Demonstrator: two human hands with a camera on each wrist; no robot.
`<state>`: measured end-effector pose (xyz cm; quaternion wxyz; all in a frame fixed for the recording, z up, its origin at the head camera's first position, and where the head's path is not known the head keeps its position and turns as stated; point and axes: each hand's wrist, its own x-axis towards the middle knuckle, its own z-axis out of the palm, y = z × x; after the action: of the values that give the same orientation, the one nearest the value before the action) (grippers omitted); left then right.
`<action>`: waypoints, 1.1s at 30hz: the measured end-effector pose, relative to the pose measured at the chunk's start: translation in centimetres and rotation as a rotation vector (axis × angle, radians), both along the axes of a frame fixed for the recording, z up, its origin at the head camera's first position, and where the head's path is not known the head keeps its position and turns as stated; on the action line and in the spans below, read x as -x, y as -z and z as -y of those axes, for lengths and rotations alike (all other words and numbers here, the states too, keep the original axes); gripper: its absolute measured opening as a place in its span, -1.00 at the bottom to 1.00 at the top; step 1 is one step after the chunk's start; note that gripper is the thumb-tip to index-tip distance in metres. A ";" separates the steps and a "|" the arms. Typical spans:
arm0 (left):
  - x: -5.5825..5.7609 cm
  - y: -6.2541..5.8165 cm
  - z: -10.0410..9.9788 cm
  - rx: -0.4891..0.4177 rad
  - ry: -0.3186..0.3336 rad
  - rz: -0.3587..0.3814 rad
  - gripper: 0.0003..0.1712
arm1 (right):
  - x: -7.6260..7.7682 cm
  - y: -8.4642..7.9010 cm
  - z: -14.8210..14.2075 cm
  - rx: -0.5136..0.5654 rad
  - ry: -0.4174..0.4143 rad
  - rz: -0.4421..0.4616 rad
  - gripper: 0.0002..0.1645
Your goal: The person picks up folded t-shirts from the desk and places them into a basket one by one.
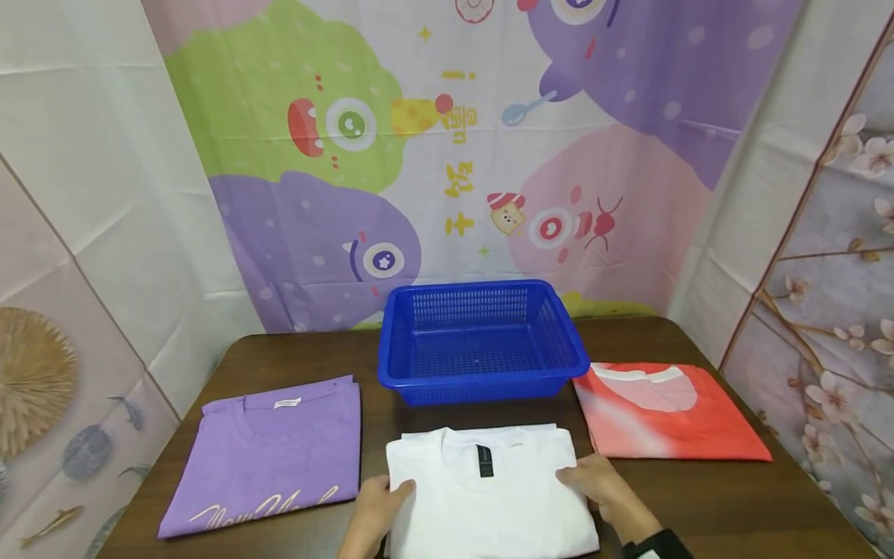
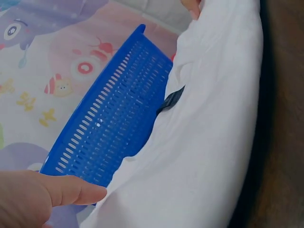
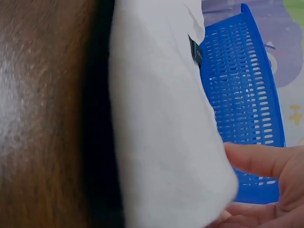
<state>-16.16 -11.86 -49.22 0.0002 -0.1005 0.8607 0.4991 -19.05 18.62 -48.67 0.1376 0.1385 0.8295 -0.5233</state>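
Observation:
A folded white T-shirt (image 1: pixel 496 505) with a black neck label lies between both hands at the table's near side. My left hand (image 1: pixel 377 508) grips its left edge, thumb on top and the other fingers underneath. On the opposite edge my right hand (image 1: pixel 604 489) pinches the cloth the same way; the right wrist view shows the thumb (image 3: pixel 256 157) above and fingers below the fold. Both wrist views show a dark gap under the near fold of the shirt. Just beyond the shirt stands a blue plastic basket (image 1: pixel 482 380), with nothing inside it.
A folded purple T-shirt (image 1: pixel 286 442) lies on the brown table (image 1: pixel 279 357) at the left. To the right, a folded red and white T-shirt (image 1: pixel 705 419) lies close beside the basket. A cartoon-print curtain (image 1: pixel 447 256) hangs behind the table.

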 end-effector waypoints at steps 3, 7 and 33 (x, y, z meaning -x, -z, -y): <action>0.4 0.0 -0.1 -0.027 0.004 0.009 -0.61 | 0.1 0.0 -0.3 0.027 -0.007 0.027 -0.45; 0.9 0.1 -0.2 -0.070 -0.023 0.023 -0.58 | 0.2 0.1 -0.6 0.042 -0.008 0.058 -0.34; 0.3 1.9 -0.6 -0.157 -0.034 -0.055 -0.59 | -0.5 0.7 0.3 0.070 0.066 -0.013 -0.55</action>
<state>-16.50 -11.22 -51.08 -0.0238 -0.1010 0.8168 0.5676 -18.54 18.35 -49.42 0.1198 0.1573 0.8065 -0.5572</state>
